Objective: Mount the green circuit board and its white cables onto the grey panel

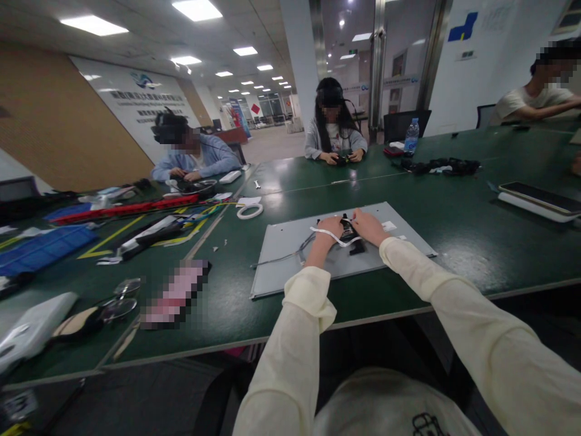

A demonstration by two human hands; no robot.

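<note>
A flat grey panel [272,257] lies on the green table in front of me. Over it, both hands meet at a small black part [348,229], whose exact kind I cannot make out. My left hand [330,227] is closed at the part's left side, fingertips mostly hidden. Bent and pressed together, the fingers of my right hand [368,226] are at its upper right edge; what they pinch is too small to tell. A narrow white strip [338,238] curves across my left wrist and below the part. Grey cable [284,258] runs off the panel's left side.
Left of the panel are a phone [177,293], glasses [120,300], a tape roll [249,211] and a blue basket [45,248]. A bottle [411,138] and another phone [540,198] stand right. Across the table, two co-workers [336,136] handle small items.
</note>
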